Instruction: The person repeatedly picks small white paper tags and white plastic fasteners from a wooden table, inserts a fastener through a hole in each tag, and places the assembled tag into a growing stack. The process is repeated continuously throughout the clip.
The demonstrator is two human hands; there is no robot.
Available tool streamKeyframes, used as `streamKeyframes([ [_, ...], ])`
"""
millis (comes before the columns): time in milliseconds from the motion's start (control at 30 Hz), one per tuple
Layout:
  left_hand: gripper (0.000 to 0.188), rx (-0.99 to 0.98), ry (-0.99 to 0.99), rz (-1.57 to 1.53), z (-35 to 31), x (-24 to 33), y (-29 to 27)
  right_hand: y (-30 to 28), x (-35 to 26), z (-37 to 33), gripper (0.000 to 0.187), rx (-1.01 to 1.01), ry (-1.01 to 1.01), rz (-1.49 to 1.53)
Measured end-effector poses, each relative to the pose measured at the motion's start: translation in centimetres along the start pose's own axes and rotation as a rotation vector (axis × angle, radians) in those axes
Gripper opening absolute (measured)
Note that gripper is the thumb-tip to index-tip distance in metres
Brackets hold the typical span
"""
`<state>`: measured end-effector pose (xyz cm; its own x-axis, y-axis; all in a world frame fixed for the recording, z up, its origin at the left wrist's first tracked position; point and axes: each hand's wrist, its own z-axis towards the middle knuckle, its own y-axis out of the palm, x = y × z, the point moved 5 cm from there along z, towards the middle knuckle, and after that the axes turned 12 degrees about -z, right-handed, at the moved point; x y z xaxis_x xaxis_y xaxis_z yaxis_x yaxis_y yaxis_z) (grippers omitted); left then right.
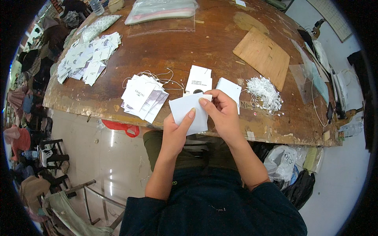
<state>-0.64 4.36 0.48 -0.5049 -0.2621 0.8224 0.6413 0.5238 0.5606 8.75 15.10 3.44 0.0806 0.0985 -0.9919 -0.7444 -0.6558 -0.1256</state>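
While the left hand (pixel 175 129) pinches a small sheaf of white cards (pixel 184 108) at the centre of the frame, thumb on top, the right hand (pixel 226 112) holds its upper right corner, in the head view. On the wooden counter (pixel 165 53), strung tags (pixel 136 94) lie left of centre, white strings (pixel 263 93) right of centre, a board (pixel 263 55) at upper right.

The held white cards (pixel 187 112) hid most fingers of the left hand (pixel 176 129), and their count could not be told. Some fingertips of the right hand (pixel 225 114) were out of sight too. Just beyond the grip, a dark round thing (pixel 198 91) showed only in part; right of the grip, the hand covered part of a white card stack (pixel 230 88). Far beyond the grip, the top edge cut off clear plastic bags (pixel 161 13).
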Motion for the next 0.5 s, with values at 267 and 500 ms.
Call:
streamKeyframes([
  [267, 0.032, 0.03, 0.004, 0.004, 0.0, -0.3, -0.2, -5.3, -0.8, -0.2, 0.023, 0.244, -0.269, -0.589],
  [500, 0.033, 0.02, -0.023, -0.007, 0.2, -0.9, 0.3, -22.6, 2.9, 0.2, 0.024, 0.798, -0.003, -1.122],
])
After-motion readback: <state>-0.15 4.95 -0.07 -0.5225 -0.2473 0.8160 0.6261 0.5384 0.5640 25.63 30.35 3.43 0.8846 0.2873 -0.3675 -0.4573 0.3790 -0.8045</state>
